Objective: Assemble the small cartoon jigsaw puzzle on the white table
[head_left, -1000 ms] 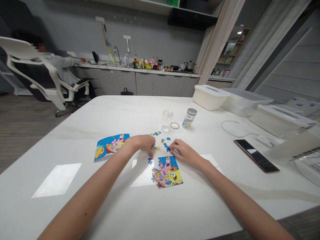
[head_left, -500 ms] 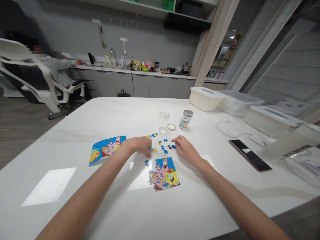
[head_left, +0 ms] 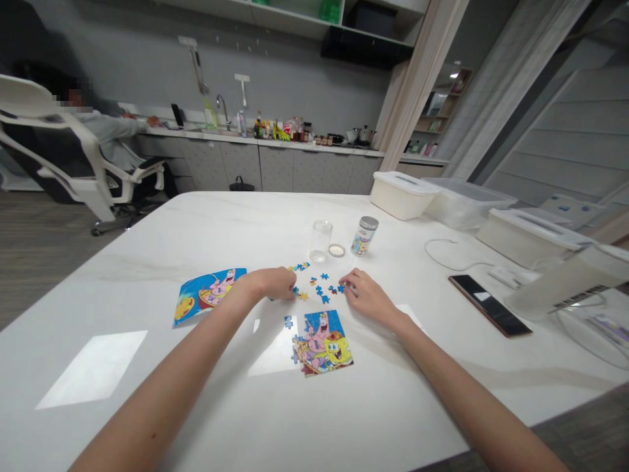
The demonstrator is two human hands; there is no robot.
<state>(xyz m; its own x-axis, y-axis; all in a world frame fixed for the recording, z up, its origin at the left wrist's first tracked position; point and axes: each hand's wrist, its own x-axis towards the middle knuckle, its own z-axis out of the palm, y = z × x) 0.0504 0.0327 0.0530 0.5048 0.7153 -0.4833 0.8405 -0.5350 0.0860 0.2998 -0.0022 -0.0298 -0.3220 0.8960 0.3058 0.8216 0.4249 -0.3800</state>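
A partly joined cartoon puzzle (head_left: 327, 344) lies on the white table, with a loose blue piece (head_left: 288, 322) near its upper left. Several loose pieces (head_left: 319, 290) are scattered between my hands. My left hand (head_left: 281, 284) is closed over the left side of the pieces; its fingertips touch down there, and what they hold is hidden. At the right side of the pieces, my right hand (head_left: 361, 288) rests with fingers curled, its fingertips beside a blue piece. The picture sheet (head_left: 206, 293) lies partly behind my left forearm.
Beyond the pieces stand a clear jar (head_left: 321, 241), a round lid (head_left: 337, 250) and a labelled can (head_left: 364, 236). A phone (head_left: 489, 305), cable and storage boxes (head_left: 403, 195) occupy the right side. A person (head_left: 115, 134) sits at the far left counter.
My left hand has shifted slightly, its fingers drawn up and back onto the pieces. My right hand's fingers have curled in a little more.
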